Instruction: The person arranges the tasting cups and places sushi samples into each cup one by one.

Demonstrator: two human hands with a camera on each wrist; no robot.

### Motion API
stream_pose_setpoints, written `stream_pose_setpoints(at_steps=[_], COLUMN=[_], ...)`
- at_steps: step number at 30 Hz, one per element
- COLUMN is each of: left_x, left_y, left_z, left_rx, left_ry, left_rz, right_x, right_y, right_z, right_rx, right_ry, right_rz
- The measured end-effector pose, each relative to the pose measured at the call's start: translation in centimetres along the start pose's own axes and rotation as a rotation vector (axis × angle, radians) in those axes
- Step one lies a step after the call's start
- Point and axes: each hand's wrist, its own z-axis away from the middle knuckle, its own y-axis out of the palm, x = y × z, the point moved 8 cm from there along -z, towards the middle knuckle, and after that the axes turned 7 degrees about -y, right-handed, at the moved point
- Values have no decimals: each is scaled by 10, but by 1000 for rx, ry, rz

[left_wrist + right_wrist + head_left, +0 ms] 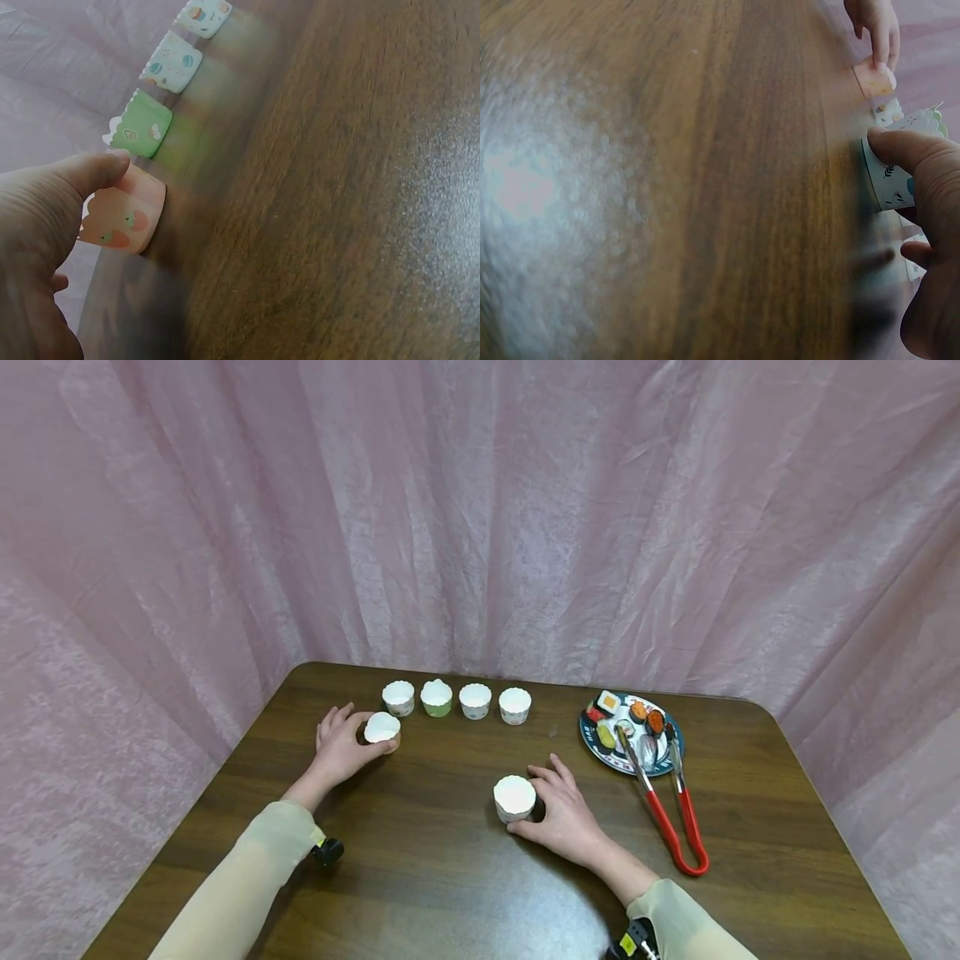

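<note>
My left hand (345, 749) pinches a peach-orange paper baking cup (129, 212) by its side, thumb in front, at the left of the table. Orange fruit prints show on that cup in the left wrist view. Toward the middle right, my right hand (564, 817) grips a pale patterned paper cup (514, 799) between thumb and fingers. Dark leaf sprigs are printed on its wall (891, 174). Behind the hands stands a row of paper cups: a white patterned one (398, 698), a green one (437, 698), a pale one (475, 701) and another pale one (515, 706).
At the right, a blue-rimmed plate (588, 742) holds several sushi pieces, with red-handled tongs (670, 822) lying across its front edge onto the wooden table (420, 877). A pink curtain (480, 527) hangs behind the table's far edge.
</note>
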Motion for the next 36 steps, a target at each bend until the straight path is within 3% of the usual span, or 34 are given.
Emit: stream_pose_setpoints(at_steps=[8,21,29,36], left_x=[0,-8,-41,-80], left_y=[-1,-23,-38,-38], left_z=[2,3,10,25], left_rx=[3,-58,-104,-63], left_ry=[-8,43,173,251], left_rz=[-20,-33,-5,46], right_x=[0,-3,-2,-2], right_y=[1,2,1,1], right_z=[0,0,0,0], right_rx=[-3,1,3,-3], right_ry=[1,0,5,4], right_rz=[-2,2,-10,-4])
